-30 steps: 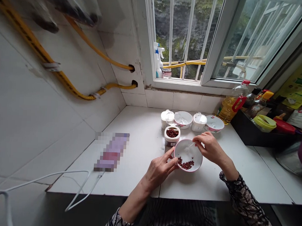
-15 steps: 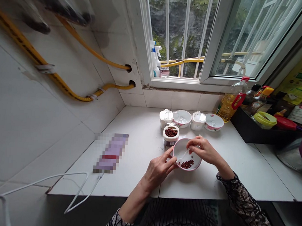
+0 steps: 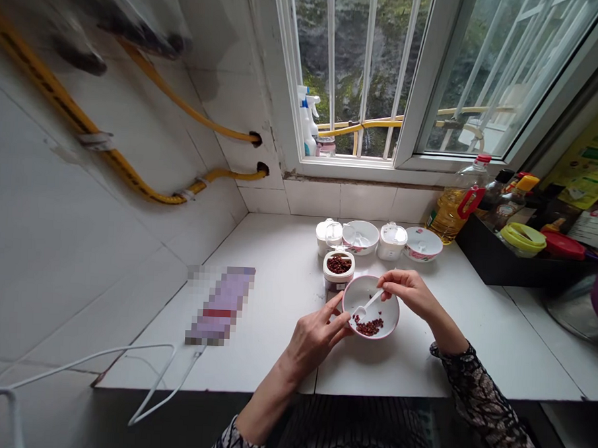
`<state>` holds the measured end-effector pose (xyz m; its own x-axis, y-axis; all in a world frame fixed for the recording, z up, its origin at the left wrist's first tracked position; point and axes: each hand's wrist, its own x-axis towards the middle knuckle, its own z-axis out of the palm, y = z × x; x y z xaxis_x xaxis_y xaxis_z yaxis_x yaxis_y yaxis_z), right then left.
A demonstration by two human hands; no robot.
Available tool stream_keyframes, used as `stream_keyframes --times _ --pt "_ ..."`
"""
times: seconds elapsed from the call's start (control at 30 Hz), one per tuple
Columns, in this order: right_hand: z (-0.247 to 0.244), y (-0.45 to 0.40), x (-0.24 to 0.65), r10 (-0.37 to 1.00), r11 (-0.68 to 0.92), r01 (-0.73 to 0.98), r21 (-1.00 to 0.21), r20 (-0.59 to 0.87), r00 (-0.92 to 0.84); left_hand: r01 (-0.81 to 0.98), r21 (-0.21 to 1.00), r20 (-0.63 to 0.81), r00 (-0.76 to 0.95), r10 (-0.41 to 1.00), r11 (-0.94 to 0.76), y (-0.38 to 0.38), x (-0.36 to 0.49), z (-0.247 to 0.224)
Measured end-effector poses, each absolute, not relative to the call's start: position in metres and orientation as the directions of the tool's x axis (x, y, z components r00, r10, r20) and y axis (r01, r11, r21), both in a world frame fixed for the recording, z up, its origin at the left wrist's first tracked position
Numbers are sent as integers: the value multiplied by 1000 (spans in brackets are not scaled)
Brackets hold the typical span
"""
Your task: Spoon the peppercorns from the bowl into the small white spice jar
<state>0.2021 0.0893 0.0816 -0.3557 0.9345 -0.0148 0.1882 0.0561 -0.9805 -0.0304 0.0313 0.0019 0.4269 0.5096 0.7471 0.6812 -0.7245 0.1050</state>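
A white bowl (image 3: 395, 321) with a pink rim stands on the counter, tilted slightly or seen from above. Small dark red peppercorn-like grains (image 3: 370, 327) lie in its near part. My left hand (image 3: 318, 334) grips the bowl's left rim between thumb and fingers. Pinched in my right hand (image 3: 409, 293) is a small white spoon (image 3: 371, 302), its head down inside the bowl just left of the grains. Directly behind the bowl, a spice jar (image 3: 338, 278) with its lid up is filled with the same kind of dark red grains.
Behind stand two white lidded jars (image 3: 392, 243) and two flowered bowls (image 3: 423, 245). An oil bottle (image 3: 451, 207) and a black box (image 3: 493, 259) of condiments occupy the right. A blurred purple object (image 3: 221, 305) lies left, near a white wire rack (image 3: 147, 402).
My right hand has moved slightly right and turned, so more of the spoon shows. The spoon's head stays in the bowl. My left hand keeps its hold on the rim.
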Motion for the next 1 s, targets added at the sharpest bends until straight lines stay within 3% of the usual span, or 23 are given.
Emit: stream_keyframes --times 0.33,0.57,0.63,0.73,0.83,0.9,1.0 --pt "84 95 204 973 29 143 -989 -6 -233 690 87 733 444 515 -719 32 -31 -1" --pt "90 111 192 964 266 214 -940 264 -39 688 100 738 433 518 -719 32 -30 0" --pt "93 112 185 911 394 346 -852 412 -22 688 88 748 431 504 -720 32 -30 1" --pt "94 110 174 767 575 575 -582 629 -130 688 78 762 425 488 -721 32 -29 1" --pt "94 105 168 648 672 658 -341 700 -299 692 89 760 418 498 -717 33 -28 2" --pt "94 102 168 598 700 664 -265 725 -341 695 99 758 412 506 -713 33 -27 1" --pt "97 99 176 549 714 654 -248 778 -305 700 93 761 409 504 -708 32 -27 1"
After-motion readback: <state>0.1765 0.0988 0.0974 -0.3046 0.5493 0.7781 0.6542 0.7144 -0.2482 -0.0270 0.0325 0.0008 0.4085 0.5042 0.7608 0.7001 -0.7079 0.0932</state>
